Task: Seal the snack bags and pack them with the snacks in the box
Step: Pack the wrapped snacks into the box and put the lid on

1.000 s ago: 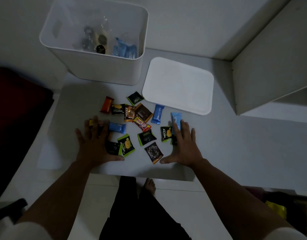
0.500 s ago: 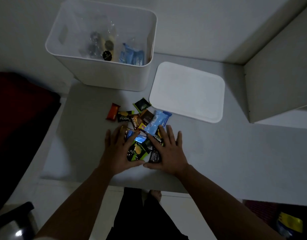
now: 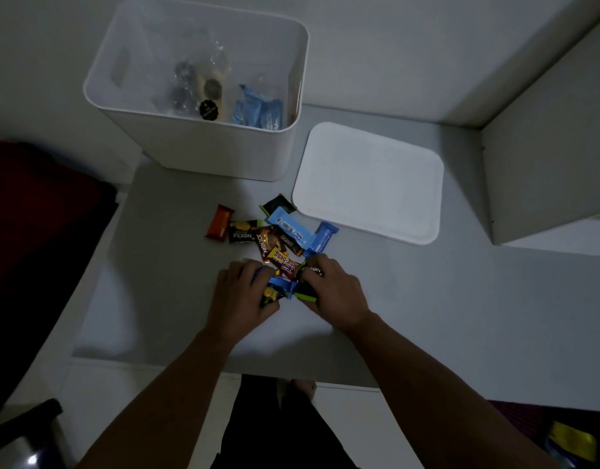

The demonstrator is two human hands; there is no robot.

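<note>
Both hands clench snack packets: left hand (image 3: 239,296), right hand (image 3: 332,292). Loose packets (image 3: 281,236) lie at 12 o'clock of them; box (image 3: 204,147) beyond, lid (image 3: 369,184) at 1 o'clock.

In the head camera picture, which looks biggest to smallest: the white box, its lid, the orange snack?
1. White box, though it rises nearer the camera
2. White lid, lying flat on the table
3. Orange snack, far smaller
</note>
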